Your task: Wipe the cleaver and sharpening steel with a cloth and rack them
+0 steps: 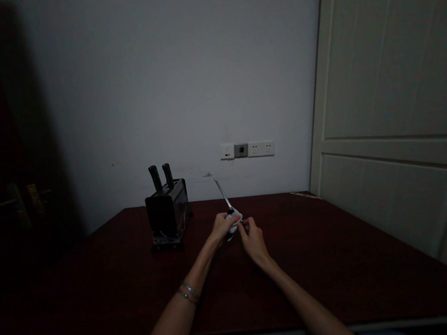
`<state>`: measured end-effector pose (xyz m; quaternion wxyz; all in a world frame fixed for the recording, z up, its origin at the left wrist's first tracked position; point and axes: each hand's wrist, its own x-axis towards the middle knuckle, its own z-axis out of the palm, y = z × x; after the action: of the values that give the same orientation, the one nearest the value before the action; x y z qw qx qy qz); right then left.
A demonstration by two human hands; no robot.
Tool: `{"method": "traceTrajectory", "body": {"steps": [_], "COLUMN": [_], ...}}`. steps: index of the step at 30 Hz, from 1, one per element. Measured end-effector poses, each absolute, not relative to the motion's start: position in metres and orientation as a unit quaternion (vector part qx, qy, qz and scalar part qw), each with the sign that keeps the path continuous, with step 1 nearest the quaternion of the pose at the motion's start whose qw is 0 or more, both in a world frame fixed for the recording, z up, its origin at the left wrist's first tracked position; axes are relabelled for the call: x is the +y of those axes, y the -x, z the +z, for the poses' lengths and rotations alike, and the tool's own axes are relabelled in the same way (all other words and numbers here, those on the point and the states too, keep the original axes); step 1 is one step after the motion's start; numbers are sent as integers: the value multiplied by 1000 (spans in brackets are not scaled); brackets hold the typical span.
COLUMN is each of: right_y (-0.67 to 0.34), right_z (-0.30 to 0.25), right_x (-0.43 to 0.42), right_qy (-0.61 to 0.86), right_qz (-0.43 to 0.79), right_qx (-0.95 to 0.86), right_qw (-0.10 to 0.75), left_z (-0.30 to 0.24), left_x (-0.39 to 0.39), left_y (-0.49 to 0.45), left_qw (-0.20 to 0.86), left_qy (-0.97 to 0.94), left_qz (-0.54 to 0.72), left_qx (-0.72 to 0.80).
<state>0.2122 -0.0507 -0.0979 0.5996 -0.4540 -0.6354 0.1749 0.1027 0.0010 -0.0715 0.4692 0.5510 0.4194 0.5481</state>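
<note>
My left hand (220, 226) is closed around a slim silver knife-like tool (223, 193) with a dark handle end, its long narrow part pointing up and away. A crumpled white cloth or tissue (236, 215) is bunched at the base of the silver part, between my hands. On its right side, my right hand (253, 239) is closed in a pinch at the lower edge of the white piece. A small dark bit shows by those fingertips, too dim to name. Both hands are just above the table.
A black box-shaped, toaster-like holder (163, 219) stands left on the dark red table (304, 256), two black handles (168, 174) sticking up from it. Wall sockets (260, 149) are behind. A pale panelled door (391, 109) borders the right side. The room is dim.
</note>
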Motion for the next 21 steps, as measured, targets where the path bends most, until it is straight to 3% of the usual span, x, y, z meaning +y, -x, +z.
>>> {"method": "traceTrajectory", "body": {"steps": [11, 21], "right_y": [-214, -218], "right_z": [-100, -98], "right_x": [-44, -39], "right_qy": [449, 458], "right_qz": [199, 241], "right_qx": [-611, -555], "right_qw": [620, 652], "left_z": [-68, -31], "left_x": [11, 47], "left_y": [-113, -123], "left_qw": [464, 436], "left_qy": [-523, -531], "left_qz": [575, 543], "left_qx": [425, 482]}}
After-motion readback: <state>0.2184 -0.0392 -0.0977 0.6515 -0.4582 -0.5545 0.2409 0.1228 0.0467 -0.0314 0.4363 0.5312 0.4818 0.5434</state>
